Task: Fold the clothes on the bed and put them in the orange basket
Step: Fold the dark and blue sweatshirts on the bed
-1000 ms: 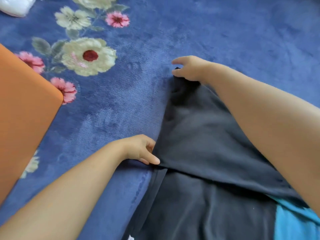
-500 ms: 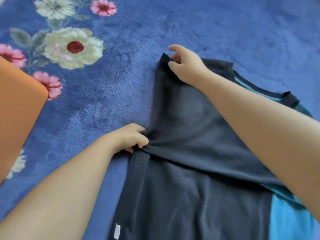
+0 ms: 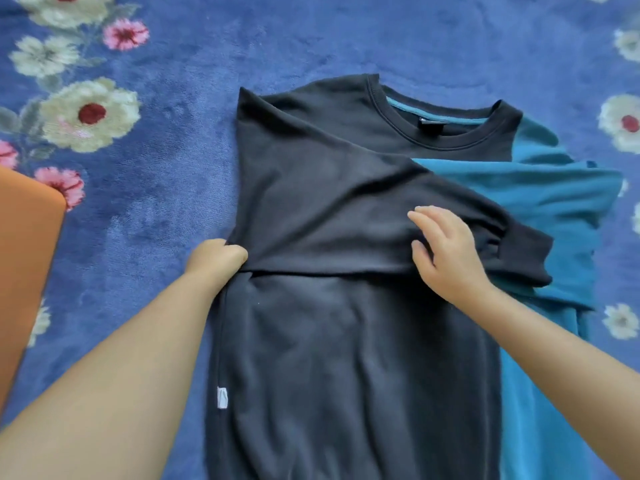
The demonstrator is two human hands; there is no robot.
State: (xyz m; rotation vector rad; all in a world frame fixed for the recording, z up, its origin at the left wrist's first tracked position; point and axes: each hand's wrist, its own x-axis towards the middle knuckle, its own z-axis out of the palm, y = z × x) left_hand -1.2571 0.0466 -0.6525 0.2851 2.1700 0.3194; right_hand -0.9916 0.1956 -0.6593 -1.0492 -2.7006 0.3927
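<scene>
Sweatshirt (image 3: 346,341) lies flat on the blue flowered blanket (image 3: 311,39), collar away from the person, hem toward them. Body is dark navy; the side to the right of the right hand is teal.

Left hand (image 3: 218,259): fingers curled, gripping the sweatshirt's left edge right where the folded sleeve meets the side seam. Fingertips are tucked into the cloth, so I can't tell if it's a pinch or a full grip.

Right hand (image 3: 446,251): fingers straight and slightly spread, palm down, resting flat on the dark sleeve (image 3: 346,209). It holds nothing, only presses.

The dark sleeve is folded across the chest. It runs from the shoulder, beyond the left hand, diagonally over to the right, passes under the right hand, and its cuff (image 3: 526,258) ends just right of that hand, lying on the teal part.

The teal sleeve (image 3: 536,188) is bunched beyond and to the right of the right hand, partly under the dark sleeve.

Collar (image 3: 446,133) is beyond the right hand, open side up, small tag visible inside.

White label (image 3: 222,397) on the left seam, nearer the person than the left hand, beside the forearm.

Orange basket (image 3: 24,271): only a corner shows at the frame edge, well left of the left hand, apart from the sweatshirt.
</scene>
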